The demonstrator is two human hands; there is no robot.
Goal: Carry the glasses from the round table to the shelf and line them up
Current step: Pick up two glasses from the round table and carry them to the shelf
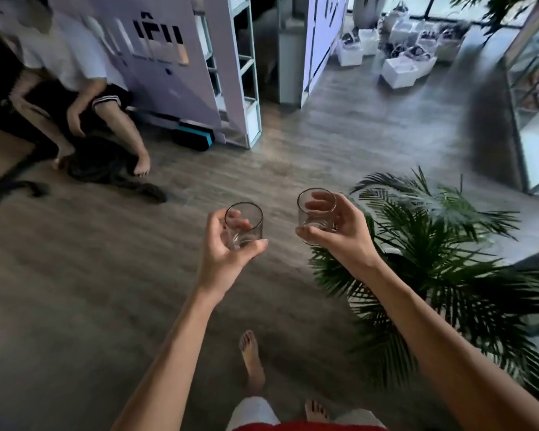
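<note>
My left hand (223, 248) grips a short clear glass (245, 223) upright, fingers wrapped round its side. A second clear glass (315, 213) of the same kind sits upright in my right hand (339, 231). Both are held out in front of me over the wooden floor, about a hand's width apart. A white open shelf unit (246, 73) stands ahead at the upper middle. The round table is not in view.
A potted palm (433, 259) stands close on my right, under my right forearm. A seated person (84, 98) with bare legs is at the left, with dark cloth (106, 169) on the floor. White boxes (399, 70) lie far right. My bare feet (252, 362) show below.
</note>
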